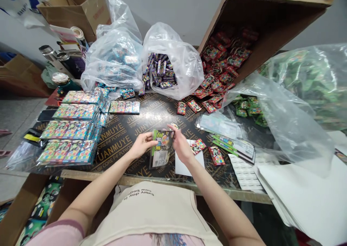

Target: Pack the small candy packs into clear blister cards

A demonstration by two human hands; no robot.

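Observation:
My left hand point(143, 144) pinches the left edge of a flat clear plastic pouch point(160, 157) with a green-and-black printed card inside. At its right edge my right hand point(183, 146) is closed, index finger stretched along the top; a small bit of coloured wrapper shows by that finger, partly hidden. Under my right wrist lies a white card point(189, 168). Small red packets point(216, 156) rest just to the right, one touching the card. Farther right are flat pouches with green headers point(233, 144) and clear sleeves point(219, 124).
Filled pouches stand in stacks point(66, 152) at left, beside a single row of packets point(124, 107). Behind are plastic bags of blue packets point(116, 65) and purple packets point(162, 70). A tipped carton point(271, 29) spills red packets; green packets point(251, 106) lie right, near white sheets point(298, 191).

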